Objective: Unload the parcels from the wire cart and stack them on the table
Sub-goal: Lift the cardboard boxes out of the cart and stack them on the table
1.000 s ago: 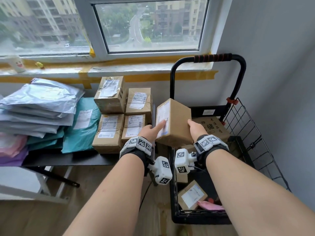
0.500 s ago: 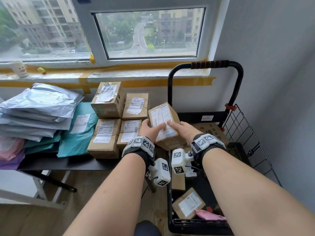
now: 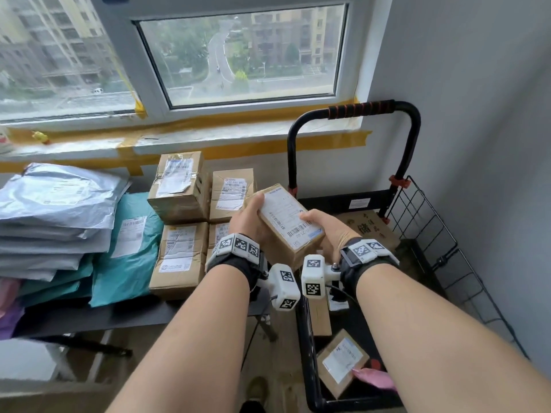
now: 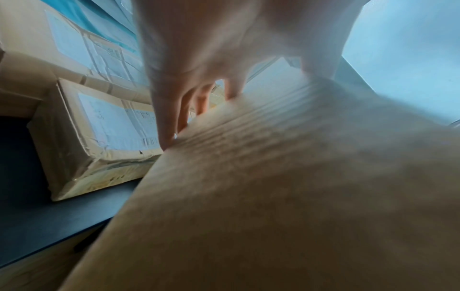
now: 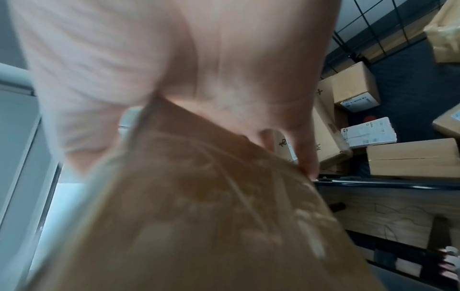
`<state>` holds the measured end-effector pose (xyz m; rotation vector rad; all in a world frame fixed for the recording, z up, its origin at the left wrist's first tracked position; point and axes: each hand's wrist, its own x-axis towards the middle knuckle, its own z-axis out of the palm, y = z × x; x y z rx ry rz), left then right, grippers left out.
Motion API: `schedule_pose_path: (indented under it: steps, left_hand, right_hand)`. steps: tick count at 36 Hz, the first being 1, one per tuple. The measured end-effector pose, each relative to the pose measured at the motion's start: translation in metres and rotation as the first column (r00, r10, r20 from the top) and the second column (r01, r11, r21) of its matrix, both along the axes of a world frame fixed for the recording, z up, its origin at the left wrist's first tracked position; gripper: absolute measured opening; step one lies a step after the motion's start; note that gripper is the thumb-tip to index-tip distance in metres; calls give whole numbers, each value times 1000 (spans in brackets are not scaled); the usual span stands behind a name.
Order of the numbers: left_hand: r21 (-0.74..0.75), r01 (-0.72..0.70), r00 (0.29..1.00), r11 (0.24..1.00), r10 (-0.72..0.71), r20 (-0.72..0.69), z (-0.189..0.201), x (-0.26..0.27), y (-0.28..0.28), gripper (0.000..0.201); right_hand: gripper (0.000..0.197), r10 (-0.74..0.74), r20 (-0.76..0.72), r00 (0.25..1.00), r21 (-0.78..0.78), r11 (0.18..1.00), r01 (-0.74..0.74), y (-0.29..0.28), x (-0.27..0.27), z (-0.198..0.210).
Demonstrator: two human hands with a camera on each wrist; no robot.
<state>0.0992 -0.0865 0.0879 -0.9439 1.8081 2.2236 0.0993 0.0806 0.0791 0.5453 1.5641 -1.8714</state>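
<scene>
Head view: both my hands (image 3: 249, 220) (image 3: 326, 231) grip box (image 3: 287, 222) by its sides; stiff, looks light, near tabletop (image 3: 119, 317) stack.

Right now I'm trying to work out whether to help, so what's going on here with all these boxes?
A person is unloading parcels from a wire cart onto a table. Both hands hold one cardboard box, label up: the left hand on its left side, the right hand on its right, above the gap between cart and table. Four boxes and piles of mailer bags already sit on the table. Several parcels remain in the cart.
</scene>
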Motion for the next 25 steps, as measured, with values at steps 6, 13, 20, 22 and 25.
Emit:
schedule_pose_path:
  steps: [6,13,20,22,25]
  left_hand:
    - [-359,-14,1000,933,16,2,-1,-16,-13,73]
    - [-381,88,996,921,-91,9,2,-34,-27,66]
    - [-402,160,987,902,-148,62,2,-43,-45,98]
    - [-409,198,980,891,-184,74,1,-43,-50,87]
    - [-454,257,965,853,-254,68,-7,-42,-58,82]
  right_hand:
    - [102,40,12,999,286,957,-42,-10,-19,-15]
    - [71,54,62,997,163,985,-63,-28,-32,-16]
    - [63,-60,-91,994,209,975,78,-34,-56,-21]
    - [60,-63,-144,988,233,968,95,-39,-63,-21]
    - [42,-78,-219,973,257,957,135,-51,-73,-21]
